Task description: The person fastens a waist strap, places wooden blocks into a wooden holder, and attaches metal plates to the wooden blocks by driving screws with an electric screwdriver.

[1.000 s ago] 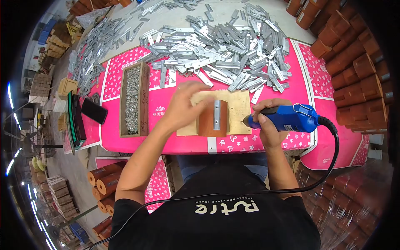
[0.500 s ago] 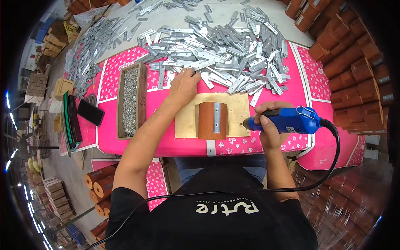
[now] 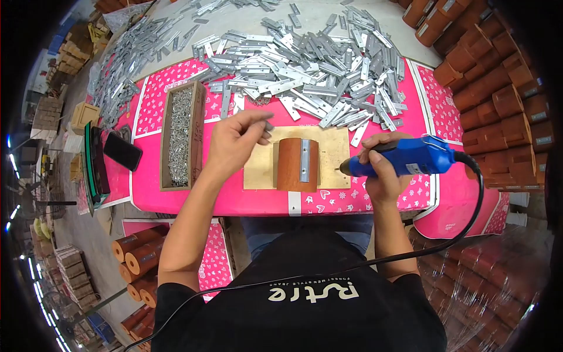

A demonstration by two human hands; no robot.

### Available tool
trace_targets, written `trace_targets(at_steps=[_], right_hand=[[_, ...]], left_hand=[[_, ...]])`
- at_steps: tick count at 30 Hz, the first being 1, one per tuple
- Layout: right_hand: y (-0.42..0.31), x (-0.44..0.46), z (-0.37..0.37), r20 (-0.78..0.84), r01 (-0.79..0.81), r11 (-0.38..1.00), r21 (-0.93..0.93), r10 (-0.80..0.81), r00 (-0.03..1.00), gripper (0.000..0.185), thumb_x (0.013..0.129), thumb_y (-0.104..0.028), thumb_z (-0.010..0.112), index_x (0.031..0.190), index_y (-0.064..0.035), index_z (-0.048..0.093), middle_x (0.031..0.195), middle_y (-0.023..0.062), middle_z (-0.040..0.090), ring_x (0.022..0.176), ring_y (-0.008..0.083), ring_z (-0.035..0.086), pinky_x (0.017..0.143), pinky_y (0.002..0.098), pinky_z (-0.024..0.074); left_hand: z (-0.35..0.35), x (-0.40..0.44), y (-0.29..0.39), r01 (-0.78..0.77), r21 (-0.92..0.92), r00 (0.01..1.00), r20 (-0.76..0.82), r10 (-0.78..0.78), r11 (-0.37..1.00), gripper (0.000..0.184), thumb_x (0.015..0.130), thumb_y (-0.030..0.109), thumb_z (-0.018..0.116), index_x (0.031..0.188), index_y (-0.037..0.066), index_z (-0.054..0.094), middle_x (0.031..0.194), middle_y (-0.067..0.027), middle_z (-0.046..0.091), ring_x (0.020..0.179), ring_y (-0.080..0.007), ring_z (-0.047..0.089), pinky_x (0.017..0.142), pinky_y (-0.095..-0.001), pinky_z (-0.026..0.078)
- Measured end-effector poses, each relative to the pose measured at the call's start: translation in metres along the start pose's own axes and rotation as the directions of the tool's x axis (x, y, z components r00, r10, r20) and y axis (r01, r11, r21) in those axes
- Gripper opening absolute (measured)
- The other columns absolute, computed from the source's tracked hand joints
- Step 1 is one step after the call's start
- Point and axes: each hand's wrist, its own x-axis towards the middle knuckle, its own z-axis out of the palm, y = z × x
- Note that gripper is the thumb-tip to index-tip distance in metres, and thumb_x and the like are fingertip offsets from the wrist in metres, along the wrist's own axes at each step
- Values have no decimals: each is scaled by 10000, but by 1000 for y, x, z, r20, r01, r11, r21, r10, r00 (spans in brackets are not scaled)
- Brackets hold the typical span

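clasping a blue driver [image 3: 419,157], right hand [image 3: 382,170] flanks the board's [image 3: 335,148] edge; whether left hand [image 3: 233,139] holds anything, i can't tell.

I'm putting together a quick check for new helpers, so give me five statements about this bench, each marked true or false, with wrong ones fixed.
1. The right hand holds the driver. True.
2. A metal strip lies on the brown piece. True.
3. The driver's tip touches the metal strip. False: there is a gap between them.
4. The phone lies right of the screw box. False: it lies left.
5. The board lies on the pink cloth. True.
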Motion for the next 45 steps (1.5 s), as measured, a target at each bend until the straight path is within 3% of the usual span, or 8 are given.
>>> trace_targets(at_steps=[6, 12, 15, 18, 27, 36, 42, 45], right_hand=[[-36, 20, 18, 71, 145, 963, 226, -164, 984, 314, 778, -37, 571, 1077, -9, 481, 909, 201, 609, 660, 227, 586, 658, 374, 498], [-61, 34, 36, 137, 146, 918, 369, -209, 968, 315, 779, -58, 551, 1085, -27, 486, 937, 187, 610, 674, 225, 583, 695, 398, 490], [-57, 36, 42, 120, 119, 915, 386, -178, 977, 311, 783, -74, 545, 1085, -28, 487, 938, 186, 610, 672, 222, 581, 695, 398, 492], [-52, 38, 44, 87, 85, 917, 389, -128, 988, 303, 773, -87, 545, 1067, -31, 498, 928, 181, 616, 653, 216, 573, 687, 391, 494], [-44, 41, 44, 57, 33, 922, 386, -59, 997, 294, 759, -86, 545, 1047, -35, 510, 900, 172, 627, 636, 212, 569, 669, 379, 496], [-43, 44, 44, 72, -20, 917, 399, -10, 997, 283, 761, -89, 553, 1036, -34, 518, 915, 179, 634, 639, 208, 577, 672, 375, 506], [-39, 46, 47, 47, -25, 930, 366, 9, 999, 288, 757, -80, 550, 1036, -16, 515, 933, 194, 641, 629, 209, 581, 660, 365, 511], [-38, 42, 48, 74, 3, 940, 341, -30, 997, 293, 758, -69, 542, 1042, -6, 506, 934, 201, 638, 627, 206, 582, 646, 359, 512]], left_hand=[[22, -34, 11, 56, -107, 987, 157, -39, 993, 222, 924, 10, 542, 1115, -85, 601, 974, -146, 684, 892, -182, 680, 745, -282, 576], [36, -40, 9, 74, -151, 991, 118, -56, 986, 147, 926, 29, 550, 1009, -60, 633, 826, -91, 684, 736, -145, 676, 639, -250, 565], [43, -44, -6, -178, 242, 984, 30, 176, 954, 103, 914, 39, 573, 951, -31, 639, 742, -53, 657, 636, -101, 630, 560, -233, 517], [47, -50, -10, -312, 326, 948, 47, 314, 892, 71, 891, 41, 603, 932, -8, 634, 716, -39, 635, 582, -84, 582, 529, -229, 475], [52, -51, -10, -402, 349, 906, 17, 423, 847, 104, 826, -4, 649, 925, 1, 620, 825, -90, 619, 703, -167, 607, 600, -276, 474], [54, -49, -10, -447, 319, 888, 47, 457, 836, 96, 820, -27, 636, 910, -1, 616, 872, -98, 613, 713, -163, 591, 603, -264, 466], [51, -43, -10, -541, 453, 827, 132, 547, 708, 122, 766, -12, 659, 877, 22, 624, 974, -95, 638, 968, -256, 556, 823, -360, 437], [53, -47, -9, -494, 464, 857, 120, 501, 735, 132, 746, 12, 675, 869, 38, 632, 1098, -100, 632, 1085, -300, 497, 923, -411, 380]])
